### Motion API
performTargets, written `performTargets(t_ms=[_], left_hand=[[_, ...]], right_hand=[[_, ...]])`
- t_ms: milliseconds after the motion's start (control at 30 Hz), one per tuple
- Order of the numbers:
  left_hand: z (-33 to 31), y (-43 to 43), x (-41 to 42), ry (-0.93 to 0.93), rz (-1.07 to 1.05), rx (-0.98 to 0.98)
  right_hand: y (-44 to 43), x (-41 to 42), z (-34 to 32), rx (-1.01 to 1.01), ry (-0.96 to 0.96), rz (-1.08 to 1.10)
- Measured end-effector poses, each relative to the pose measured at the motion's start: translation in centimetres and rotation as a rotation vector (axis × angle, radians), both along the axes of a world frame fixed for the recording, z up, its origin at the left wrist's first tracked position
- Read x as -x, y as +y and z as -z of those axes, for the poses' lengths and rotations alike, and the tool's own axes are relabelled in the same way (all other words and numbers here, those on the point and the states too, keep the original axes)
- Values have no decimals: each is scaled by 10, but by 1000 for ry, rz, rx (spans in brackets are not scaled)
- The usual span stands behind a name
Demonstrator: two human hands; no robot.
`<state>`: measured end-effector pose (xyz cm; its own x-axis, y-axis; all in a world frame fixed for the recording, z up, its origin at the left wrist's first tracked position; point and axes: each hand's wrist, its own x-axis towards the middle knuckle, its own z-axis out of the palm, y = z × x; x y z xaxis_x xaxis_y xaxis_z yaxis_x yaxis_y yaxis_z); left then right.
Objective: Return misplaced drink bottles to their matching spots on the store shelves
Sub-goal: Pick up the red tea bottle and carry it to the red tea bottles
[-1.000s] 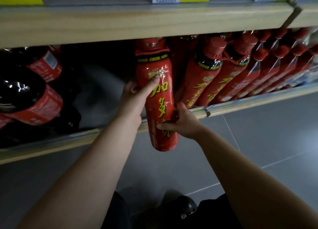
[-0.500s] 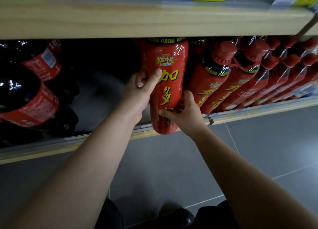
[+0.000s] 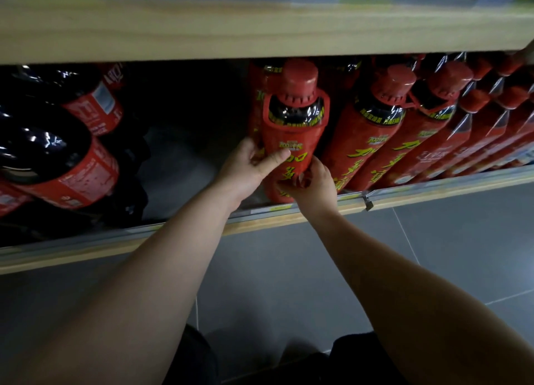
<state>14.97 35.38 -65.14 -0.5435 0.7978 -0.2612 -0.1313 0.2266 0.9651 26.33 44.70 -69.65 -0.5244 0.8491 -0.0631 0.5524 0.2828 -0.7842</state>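
Note:
A large red bottle [image 3: 291, 124] with yellow lettering and a red cap stands upright at the front of the lower shelf [image 3: 260, 225]. It sits at the left end of a row of matching red bottles [image 3: 372, 142]. My left hand [image 3: 248, 168] grips its left side, thumb across the label. My right hand [image 3: 312, 185] holds its lower right side near the base. The bottle's bottom is hidden behind my hands.
Dark cola bottles [image 3: 57, 165] with red labels lie at the left of the same shelf, with a dark gap [image 3: 185, 159] between them and the red bottle. A wooden upper shelf [image 3: 260, 29] with price tags hangs just above. Grey floor tiles [image 3: 419, 254] lie below.
Both hands have lifted the red bottle from in front of the shelf edge up and into the shelf, where it now stands upright beside the matching bottles.

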Motion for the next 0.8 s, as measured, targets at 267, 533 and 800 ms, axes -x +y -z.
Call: performTargets(t_ms=[267, 533, 800], left_hand=[[17, 6, -2, 43, 8, 62], [26, 16, -13, -421, -162, 122], [22, 23, -32, -459, -203, 91]], right_hand=[[-6, -3, -6, 191, 30, 31], [-16, -18, -36, 710, 280, -86], [-16, -25, -44, 717, 326, -60]])
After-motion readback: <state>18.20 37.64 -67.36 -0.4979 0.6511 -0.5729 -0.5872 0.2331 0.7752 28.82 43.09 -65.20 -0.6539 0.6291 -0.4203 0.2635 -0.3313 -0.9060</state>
